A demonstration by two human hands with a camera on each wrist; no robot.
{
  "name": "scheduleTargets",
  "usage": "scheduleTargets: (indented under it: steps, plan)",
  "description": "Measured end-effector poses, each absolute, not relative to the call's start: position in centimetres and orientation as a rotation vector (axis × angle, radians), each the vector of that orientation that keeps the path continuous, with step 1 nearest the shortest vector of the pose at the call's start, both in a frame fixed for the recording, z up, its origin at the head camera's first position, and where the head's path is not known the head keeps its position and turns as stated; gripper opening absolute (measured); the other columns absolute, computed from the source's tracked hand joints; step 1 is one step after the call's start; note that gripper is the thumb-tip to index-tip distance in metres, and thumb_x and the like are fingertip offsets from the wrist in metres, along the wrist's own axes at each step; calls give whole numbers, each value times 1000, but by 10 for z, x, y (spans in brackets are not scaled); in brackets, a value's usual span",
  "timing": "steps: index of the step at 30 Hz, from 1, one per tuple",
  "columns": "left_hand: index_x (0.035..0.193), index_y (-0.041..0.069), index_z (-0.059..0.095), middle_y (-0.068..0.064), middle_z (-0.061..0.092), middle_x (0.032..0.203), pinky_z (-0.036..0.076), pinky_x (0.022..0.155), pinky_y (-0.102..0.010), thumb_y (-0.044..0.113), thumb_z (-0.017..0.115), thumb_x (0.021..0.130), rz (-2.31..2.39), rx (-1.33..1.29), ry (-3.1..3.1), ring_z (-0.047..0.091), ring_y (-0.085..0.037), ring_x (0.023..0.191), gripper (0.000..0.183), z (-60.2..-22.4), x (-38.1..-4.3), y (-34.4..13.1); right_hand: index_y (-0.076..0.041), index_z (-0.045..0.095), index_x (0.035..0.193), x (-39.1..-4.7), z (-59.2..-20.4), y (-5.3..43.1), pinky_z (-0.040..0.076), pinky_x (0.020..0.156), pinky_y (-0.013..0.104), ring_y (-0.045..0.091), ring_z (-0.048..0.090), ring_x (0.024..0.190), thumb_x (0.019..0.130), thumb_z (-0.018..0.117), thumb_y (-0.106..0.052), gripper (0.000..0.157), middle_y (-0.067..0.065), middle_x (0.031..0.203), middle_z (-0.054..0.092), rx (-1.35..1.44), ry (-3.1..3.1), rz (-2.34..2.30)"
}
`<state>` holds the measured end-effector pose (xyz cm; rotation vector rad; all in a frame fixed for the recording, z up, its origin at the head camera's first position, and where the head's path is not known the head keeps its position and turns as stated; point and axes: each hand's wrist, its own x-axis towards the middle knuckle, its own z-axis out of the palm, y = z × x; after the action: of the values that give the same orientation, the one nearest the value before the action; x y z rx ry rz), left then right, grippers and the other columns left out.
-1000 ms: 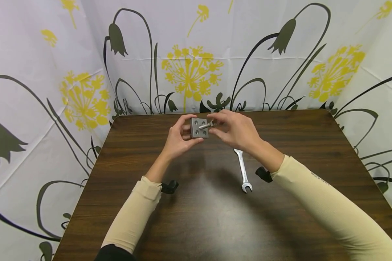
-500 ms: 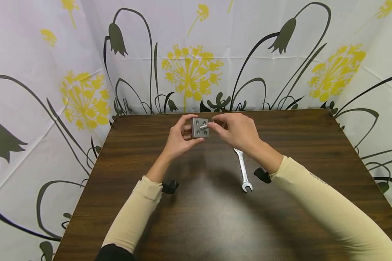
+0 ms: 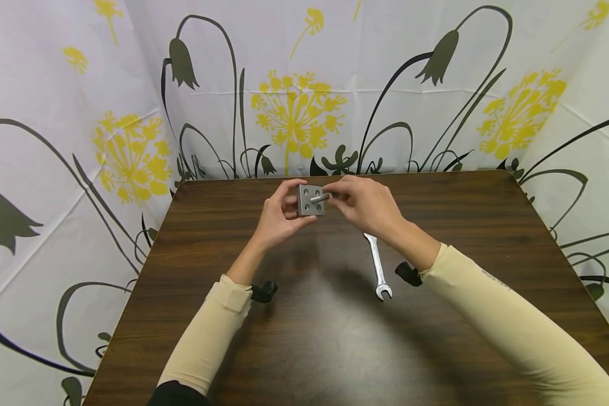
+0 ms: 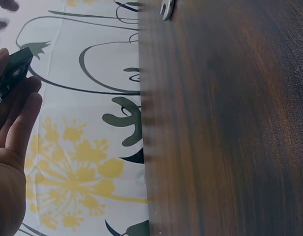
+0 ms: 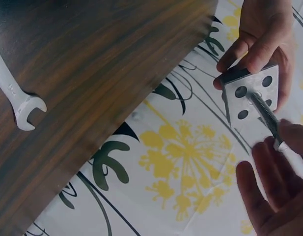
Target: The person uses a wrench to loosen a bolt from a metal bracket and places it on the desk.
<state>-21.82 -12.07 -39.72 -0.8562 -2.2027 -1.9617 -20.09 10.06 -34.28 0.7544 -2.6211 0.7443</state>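
Observation:
My left hand (image 3: 276,220) grips a square grey metal block (image 3: 302,210) by its edges, thumb below and fingers above, raised over the table. Several round holes show in the block's face. A threaded bolt (image 5: 265,112) stands out from the middle of that face, its tip at or in the block; how deep it goes is hidden. At the bolt's outer end, my right hand (image 3: 369,206) pinches it near the head between thumb and fingers. The left wrist view catches only part of the block (image 4: 17,65), dark at the edge.
On the brown wooden table (image 3: 304,338) lies an open-ended wrench (image 3: 377,264), below my right wrist. A white curtain (image 3: 375,34) with yellow and grey flowers hangs behind the table's far edge.
My right fingers have shifted along and around the bolt, covering more of it half a second ago and less now. The left hand and block have barely moved.

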Motion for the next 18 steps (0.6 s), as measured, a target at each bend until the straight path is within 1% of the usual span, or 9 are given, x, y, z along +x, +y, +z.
scheduleTargets:
  steps: [1, 3, 4, 6, 8, 10, 12, 14, 18]
  plan:
    - [132, -4, 45, -30, 66, 109, 58, 79, -39, -16, 78, 72, -1960, -853, -2206, 68, -38, 96, 70, -396, -217, -121, -22, 73, 116, -200, -343, 101, 50, 60, 36, 10, 63, 76, 89, 75, -25, 27, -10, 94, 68, 776, -2613, 740]
    - [132, -4, 45, -30, 66, 109, 58, 79, -39, -16, 78, 72, -1962, -850, -2208, 69, -37, 96, 69, -395, -217, -121, -21, 71, 119, -200, -343, 101, 51, 61, 36, 9, 65, 78, 89, 75, -28, 31, -10, 96, 69, 773, -2614, 749]
    - [132, -3, 46, -30, 66, 109, 58, 79, -39, -16, 78, 72, -1959, -847, -2209, 69, -37, 96, 69, -395, -217, -121, -21, 72, 118, -200, -342, 101, 51, 60, 36, 9, 65, 78, 90, 73, -31, 30, -10, 95, 70, 747, -2625, 760]
    - [132, -2, 46, -29, 67, 109, 59, 79, -39, -16, 78, 72, -1959, -848, -2209, 69, -37, 96, 69, -396, -217, -121, -21, 73, 116, -199, -342, 99, 49, 57, 36, 9, 63, 72, 91, 70, -39, 30, -10, 85, 70, 685, -2657, 774]
    - [132, -2, 46, -29, 67, 109, 58, 79, -39, -16, 78, 72, -1960, -853, -2211, 69, -37, 96, 70, -396, -217, -121, -22, 74, 112, -199, -341, 98, 47, 56, 36, 7, 62, 69, 92, 68, -40, 27, -11, 78, 69, 656, -2680, 782]
    - [132, -3, 46, -30, 66, 109, 58, 79, -39, -16, 78, 72, -1962, -854, -2210, 69, -38, 96, 70, -396, -217, -122, -22, 74, 111, -199, -341, 98, 48, 57, 36, 8, 61, 70, 92, 70, -34, 23, -10, 81, 69, 695, -2673, 763]
    - [132, -4, 45, -30, 66, 109, 58, 80, -40, -16, 78, 72, -1963, -855, -2207, 68, -38, 96, 70, -396, -217, -122, -21, 73, 115, -199, -341, 99, 51, 61, 38, 10, 64, 76, 89, 74, -29, 27, -8, 92, 71, 746, -2644, 752]
    - [132, -5, 45, -30, 66, 108, 58, 80, -40, -16, 78, 72, -1964, -858, -2202, 68, -39, 97, 70, -397, -217, -122, -22, 71, 119, -199, -342, 99, 52, 62, 38, 10, 66, 80, 88, 75, -32, 32, -8, 97, 72, 744, -2636, 754]
    - [133, -5, 45, -30, 67, 109, 58, 80, -39, -16, 78, 72, -1959, -873, -2199, 68, -39, 96, 70, -396, -217, -122, -23, 74, 114, -198, -340, 98, 48, 56, 37, 10, 63, 70, 91, 69, -39, 28, -9, 81, 70, 646, -2663, 770]
